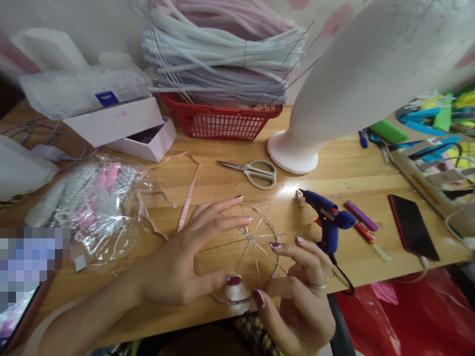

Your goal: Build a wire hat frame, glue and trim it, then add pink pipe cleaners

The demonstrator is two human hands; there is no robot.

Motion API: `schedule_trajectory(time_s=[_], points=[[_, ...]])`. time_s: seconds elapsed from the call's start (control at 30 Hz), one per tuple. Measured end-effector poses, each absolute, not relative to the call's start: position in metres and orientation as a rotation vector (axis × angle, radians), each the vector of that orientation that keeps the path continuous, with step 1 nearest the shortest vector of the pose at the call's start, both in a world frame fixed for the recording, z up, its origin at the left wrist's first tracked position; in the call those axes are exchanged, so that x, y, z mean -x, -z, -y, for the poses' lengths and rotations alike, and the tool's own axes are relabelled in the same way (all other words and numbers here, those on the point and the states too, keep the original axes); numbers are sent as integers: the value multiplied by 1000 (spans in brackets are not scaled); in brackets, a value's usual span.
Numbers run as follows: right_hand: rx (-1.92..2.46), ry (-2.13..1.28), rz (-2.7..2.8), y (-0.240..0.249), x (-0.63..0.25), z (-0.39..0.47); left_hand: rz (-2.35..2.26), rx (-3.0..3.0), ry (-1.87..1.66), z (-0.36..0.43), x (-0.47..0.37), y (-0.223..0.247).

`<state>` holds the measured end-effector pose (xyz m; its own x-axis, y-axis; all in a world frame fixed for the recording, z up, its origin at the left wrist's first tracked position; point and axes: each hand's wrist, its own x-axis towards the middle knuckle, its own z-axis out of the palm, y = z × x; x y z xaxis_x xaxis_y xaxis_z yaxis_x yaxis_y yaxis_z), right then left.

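Note:
A round wire frame with several thin spokes meeting at its middle lies near the table's front edge. My left hand spreads over its left side, fingers stretched out and apart. Its thumb tip is at a small whitish, shiny spool-like piece at the near rim. At the near right of the ring, my right hand has thumb and index finger closed together on the wire. Its other fingers curl loosely above the right rim. The exact pinch point is partly hidden by the fingertips.
Scissors and a blue glue gun with a lit red light lie beyond the ring. Around them are a tape measure, bagged beads, a red basket of fuzzy stems, a white foam stand and a phone.

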<state>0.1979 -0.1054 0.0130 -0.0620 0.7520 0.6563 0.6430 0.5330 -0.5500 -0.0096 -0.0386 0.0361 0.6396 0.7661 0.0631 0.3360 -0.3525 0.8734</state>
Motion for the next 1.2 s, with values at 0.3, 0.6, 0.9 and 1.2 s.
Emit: schedule_trajectory(time_s=[0.3,0.6,0.9,1.2], points=[[1158,-132,1750,-13,-199,105,-865,-1947,-581,39,10,-36],[1127,-243,1656,-8,-198,108,-869,-1966,-579,39,10,-37],[1079,-426,1606,-5,-198,110,-871,-1953,-559,41,9,-37],[1082,-385,1655,-8,-198,107,-950,-2004,-534,46,15,-38]])
